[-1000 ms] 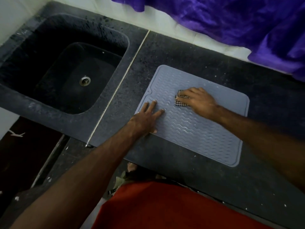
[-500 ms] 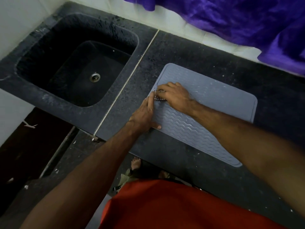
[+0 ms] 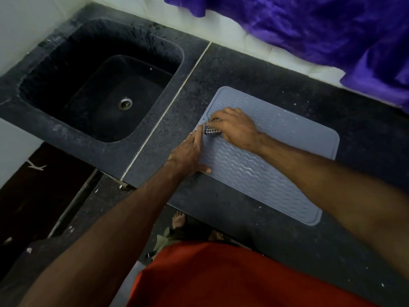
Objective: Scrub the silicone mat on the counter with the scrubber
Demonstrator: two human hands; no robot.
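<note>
Right hand (image 3: 234,127) fingers clenched on the scrubber (image 3: 211,130) at the silicone mat (image 3: 276,156) left edge; left hand (image 3: 188,154) flat, fingers extended, touching that edge.

Dark speckled counter (image 3: 254,72); grey ribbed silicone mat (image 3: 276,173) flat on it.

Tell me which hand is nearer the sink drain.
Left. The left hand rests flat on the mat's sink-side edge, closest to the drain. The right hand sits further onto the mat, gripping the scrubber.
</note>
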